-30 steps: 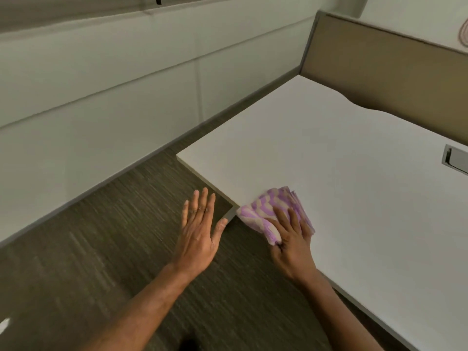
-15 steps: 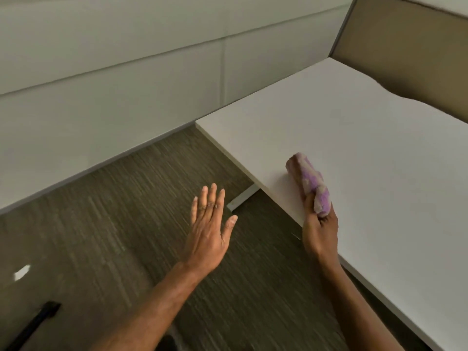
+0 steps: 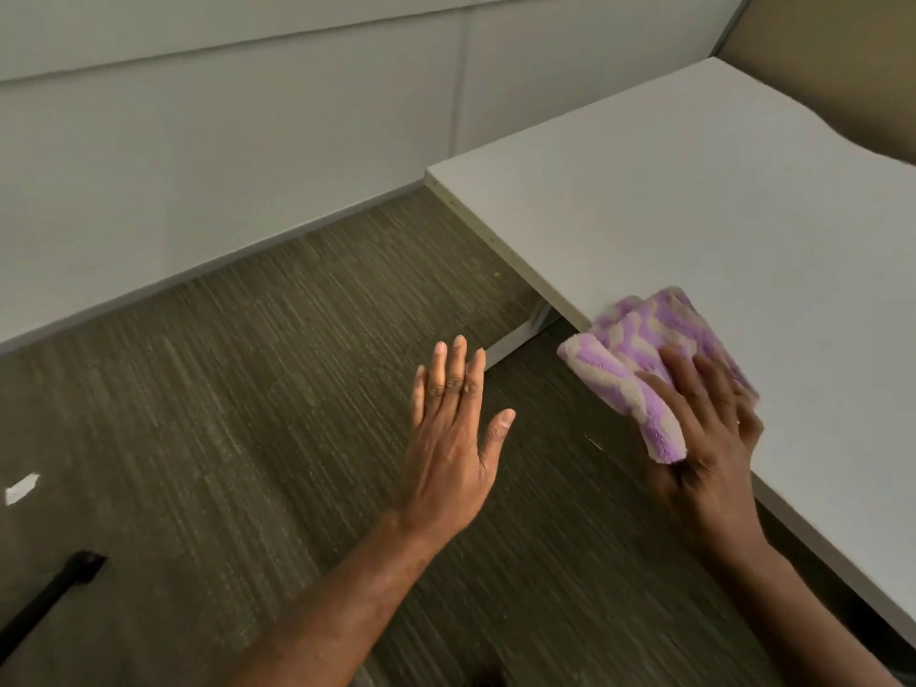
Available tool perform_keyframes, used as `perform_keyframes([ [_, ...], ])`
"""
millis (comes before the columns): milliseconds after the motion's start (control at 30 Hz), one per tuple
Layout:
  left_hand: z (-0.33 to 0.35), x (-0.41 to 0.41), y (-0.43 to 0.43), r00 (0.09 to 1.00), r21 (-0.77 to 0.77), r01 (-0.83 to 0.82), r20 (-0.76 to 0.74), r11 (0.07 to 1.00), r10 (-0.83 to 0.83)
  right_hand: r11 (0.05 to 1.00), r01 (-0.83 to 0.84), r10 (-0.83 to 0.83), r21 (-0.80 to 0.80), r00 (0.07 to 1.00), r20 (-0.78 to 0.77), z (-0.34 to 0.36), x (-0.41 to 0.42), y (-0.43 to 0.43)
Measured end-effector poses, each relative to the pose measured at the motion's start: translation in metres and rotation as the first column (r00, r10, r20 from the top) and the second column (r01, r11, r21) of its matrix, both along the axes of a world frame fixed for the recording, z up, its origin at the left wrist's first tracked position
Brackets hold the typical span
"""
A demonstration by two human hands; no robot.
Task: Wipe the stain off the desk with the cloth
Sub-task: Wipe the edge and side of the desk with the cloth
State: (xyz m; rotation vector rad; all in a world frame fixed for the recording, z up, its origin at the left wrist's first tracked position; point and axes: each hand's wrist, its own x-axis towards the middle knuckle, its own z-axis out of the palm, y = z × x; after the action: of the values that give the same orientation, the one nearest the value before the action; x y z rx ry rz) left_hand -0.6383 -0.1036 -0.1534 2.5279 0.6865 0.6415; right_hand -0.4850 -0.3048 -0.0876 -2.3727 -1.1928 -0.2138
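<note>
A fluffy purple-and-cream cloth (image 3: 639, 354) lies folded over the near left edge of the white desk (image 3: 718, 200), part of it hanging past the edge. My right hand (image 3: 709, 428) presses on it, fingers on top and thumb under the overhanging fold. My left hand (image 3: 456, 438) hovers flat over the carpet to the left of the desk, fingers spread, holding nothing. I see no stain on the visible desk surface.
A white panelled wall (image 3: 223, 141) runs along the left. A tan partition (image 3: 832, 57) backs the desk. A desk leg foot (image 3: 515, 337) shows under the edge. A black object (image 3: 49, 597) and a white scrap (image 3: 22, 488) lie on the carpet.
The cloth, bunched upright in my right hand half a second ago, is now spread flat on the desk edge under my fingers. My left hand stays hovering over the carpet.
</note>
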Motion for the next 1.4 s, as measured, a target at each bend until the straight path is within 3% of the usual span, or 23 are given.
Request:
perform_keyframes([
  [167,-0.014,0.002,-0.004,1.0,-0.002,0.001,0.021,1.0,-0.001,0.976,-0.073,0.099,-0.207,0.988,0.117,0.0,0.0,-0.009],
  [467,-0.031,0.005,0.004,0.999,-0.037,-0.025,0.033,0.999,0.026,0.885,0.0,0.136,-0.466,0.956,0.258,0.01,0.014,0.009],
  [900,-0.045,0.015,0.016,0.996,-0.083,-0.046,0.077,0.995,0.052,0.83,-0.032,0.326,-0.558,0.838,0.437,0.005,0.026,0.016],
  [1233,-0.046,0.035,0.026,0.996,0.04,-0.051,0.072,0.998,0.048,0.743,-0.105,0.52,-0.661,0.712,0.472,0.006,0.048,0.023],
  [1400,-0.05,0.044,0.028,0.996,0.087,-0.057,0.079,0.995,0.05,0.744,-0.102,0.52,-0.66,0.708,0.478,0.003,0.051,0.033],
])
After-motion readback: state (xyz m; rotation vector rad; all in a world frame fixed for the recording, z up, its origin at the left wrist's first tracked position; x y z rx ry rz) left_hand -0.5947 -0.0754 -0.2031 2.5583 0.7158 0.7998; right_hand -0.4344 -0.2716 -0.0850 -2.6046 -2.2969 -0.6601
